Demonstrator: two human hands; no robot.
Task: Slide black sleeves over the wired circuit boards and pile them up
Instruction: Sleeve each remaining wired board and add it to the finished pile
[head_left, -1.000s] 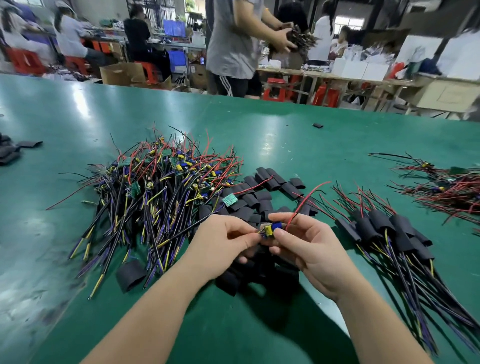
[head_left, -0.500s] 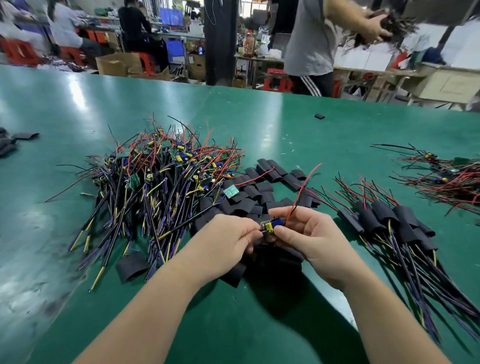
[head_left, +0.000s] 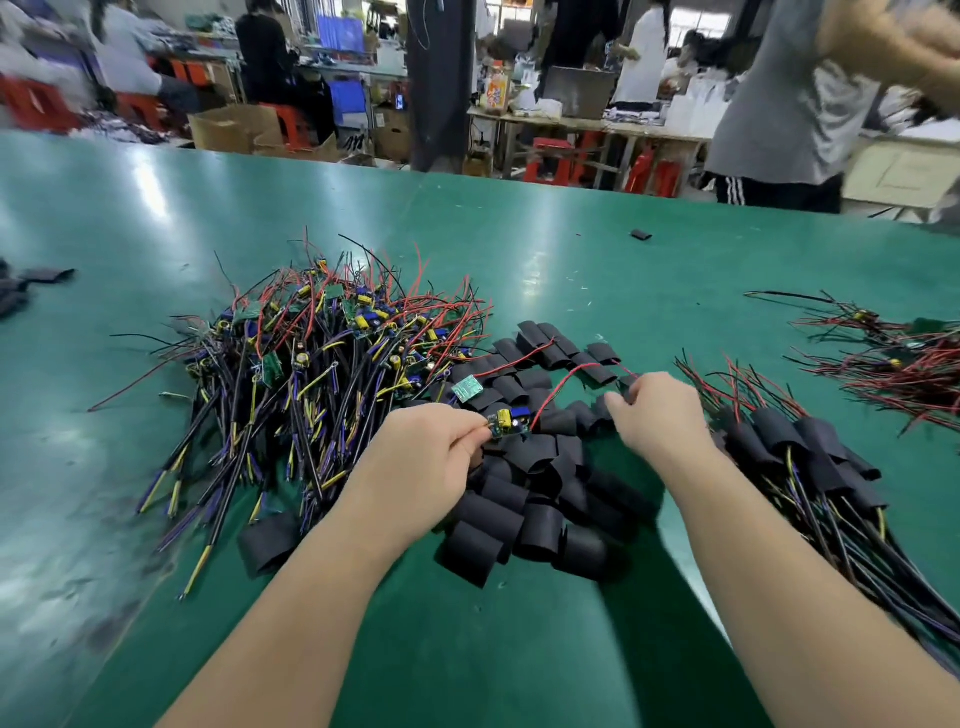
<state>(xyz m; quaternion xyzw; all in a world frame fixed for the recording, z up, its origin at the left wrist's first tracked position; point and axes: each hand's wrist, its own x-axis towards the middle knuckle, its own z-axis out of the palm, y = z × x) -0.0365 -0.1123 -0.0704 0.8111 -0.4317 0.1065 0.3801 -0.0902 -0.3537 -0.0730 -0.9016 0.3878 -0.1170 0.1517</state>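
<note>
Starting toward the left edge of the bench (head_left: 519, 649), the heap of unsleeved boards (head_left: 322, 374) is a thicket of black, yellow, purple and red leads, and I judge it the first hazard: any lead trailing from the piece in hand could snag there and drag neighbours along. A stray sleeve (head_left: 267, 540) lies at that heap's near side, apart from the rest. My left hand (head_left: 421, 457) has its grip closed in a fingertip pinch on one end of the circuit board (head_left: 509, 422), held just above the loose black sleeves (head_left: 535, 499) in the middle of the bench. The pinch looks thin to me, so a tug from the other side could twist the board out or strain its solder joints. From the board the red lead (head_left: 571, 379) arcs over to my right hand (head_left: 660, 415), whose fingers are curled round the lead's far end. No sleeve is on this board yet. If I thread the leads unevenly, the capacitors may catch on the sleeve's mouth and crumple it. The sleeves below are flattened and overlapping, so I could lift two at once. Beside the right hand sits the sleeved pile (head_left: 795, 452), close enough that my wrist might knock it askew. Near the right edge a separate tangle of red wires (head_left: 893, 364) lies well apart.
</note>
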